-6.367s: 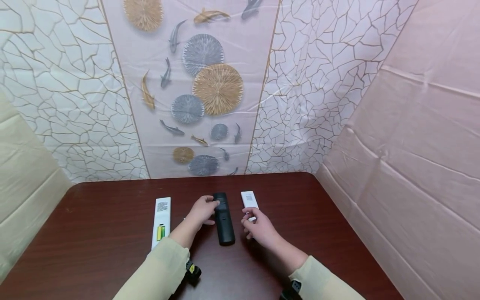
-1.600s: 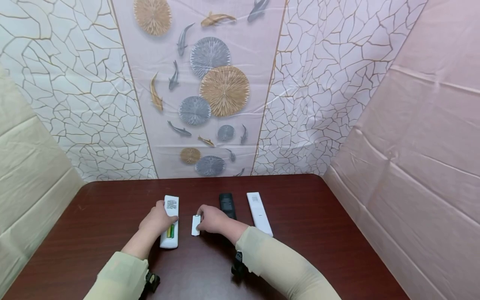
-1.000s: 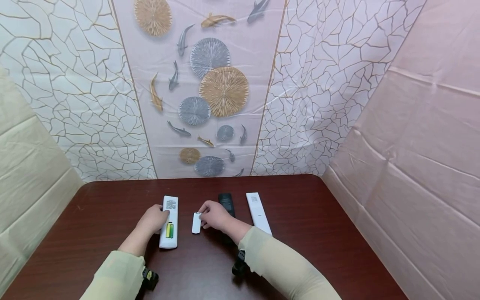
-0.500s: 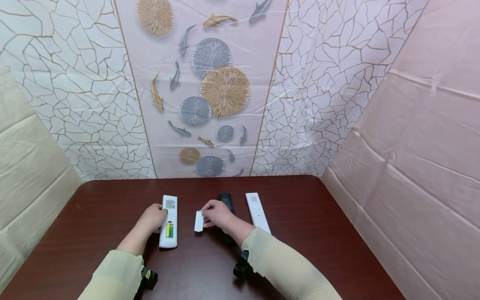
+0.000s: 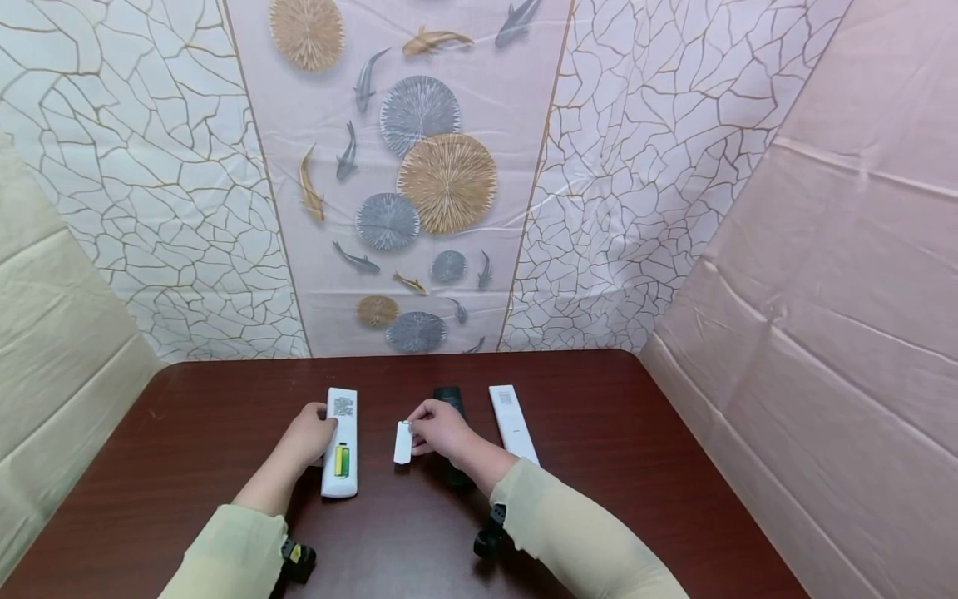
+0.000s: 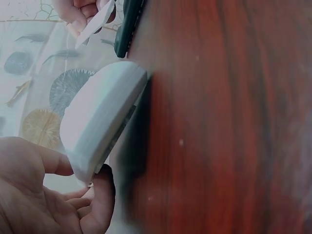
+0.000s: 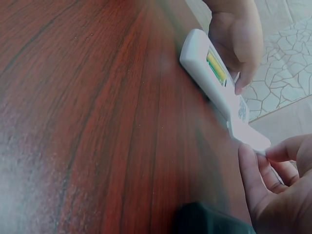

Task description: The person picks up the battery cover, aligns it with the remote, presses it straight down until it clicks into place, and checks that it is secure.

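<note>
A white remote control [image 5: 343, 428] lies back side up, its open battery bay showing yellow-green batteries [image 5: 342, 460]. My left hand [image 5: 304, 436] grips its left edge, thumb on top and fingers beneath. In the left wrist view the near end of the remote [image 6: 100, 109] is tilted up off the table. To its right, my right hand [image 5: 443, 430] pinches a small white battery cover [image 5: 402, 443] between thumb and fingers. The right wrist view shows that cover [image 7: 247, 135] at the fingertips, overlapping the remote's far end there.
A black remote control [image 5: 448, 395] lies partly hidden under my right hand and forearm. Further right is another white remote control [image 5: 514, 424], its lower end behind the sleeve. All rest on a dark red-brown table [image 5: 404, 549], with patterned cloth [image 5: 419, 166] hanging behind.
Earlier my left hand was at the black remote and my right at the right-hand white one; now they hold the left white remote and the cover. Lately the cover has shifted slightly right.
</note>
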### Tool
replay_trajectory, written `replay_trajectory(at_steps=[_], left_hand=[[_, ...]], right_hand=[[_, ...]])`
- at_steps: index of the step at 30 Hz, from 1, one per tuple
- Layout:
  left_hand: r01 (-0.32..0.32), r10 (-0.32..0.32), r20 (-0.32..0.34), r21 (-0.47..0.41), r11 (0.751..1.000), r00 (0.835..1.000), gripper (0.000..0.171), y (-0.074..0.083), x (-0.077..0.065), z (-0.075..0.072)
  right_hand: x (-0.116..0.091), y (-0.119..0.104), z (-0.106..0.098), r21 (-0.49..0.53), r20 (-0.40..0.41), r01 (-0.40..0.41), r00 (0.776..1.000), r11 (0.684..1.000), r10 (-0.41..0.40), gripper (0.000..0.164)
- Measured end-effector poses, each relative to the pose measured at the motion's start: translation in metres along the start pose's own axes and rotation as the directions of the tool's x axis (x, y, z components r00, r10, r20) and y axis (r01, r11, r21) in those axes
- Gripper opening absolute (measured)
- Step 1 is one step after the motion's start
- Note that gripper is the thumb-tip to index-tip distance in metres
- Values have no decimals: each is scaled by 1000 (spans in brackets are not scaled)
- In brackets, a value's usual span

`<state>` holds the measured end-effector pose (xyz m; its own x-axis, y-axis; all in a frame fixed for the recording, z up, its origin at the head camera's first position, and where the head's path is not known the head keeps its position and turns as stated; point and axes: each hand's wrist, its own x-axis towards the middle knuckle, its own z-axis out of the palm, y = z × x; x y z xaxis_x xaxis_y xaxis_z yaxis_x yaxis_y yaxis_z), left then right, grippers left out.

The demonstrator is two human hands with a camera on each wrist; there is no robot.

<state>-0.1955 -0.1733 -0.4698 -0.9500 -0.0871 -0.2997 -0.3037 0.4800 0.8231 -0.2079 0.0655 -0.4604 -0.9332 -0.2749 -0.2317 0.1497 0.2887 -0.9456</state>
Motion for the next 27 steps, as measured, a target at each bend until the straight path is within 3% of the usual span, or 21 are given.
replay_trajectory(at_steps=[5, 11, 27], left_hand=[[-15, 14, -10, -83, 996, 1000, 57, 5, -1, 5], [-41, 47, 24, -201, 979, 999, 56, 9, -1, 14], [-44, 51, 26, -228, 973, 998, 54, 19, -4, 25]], right_hand=[[-4, 0, -3, 1, -17, -2, 1000, 1000, 2, 7], [-8, 0, -8, 25, -29, 0, 1000, 1000, 1, 8], [-12, 2, -18, 58, -24, 13, 1000, 998, -11, 10]])
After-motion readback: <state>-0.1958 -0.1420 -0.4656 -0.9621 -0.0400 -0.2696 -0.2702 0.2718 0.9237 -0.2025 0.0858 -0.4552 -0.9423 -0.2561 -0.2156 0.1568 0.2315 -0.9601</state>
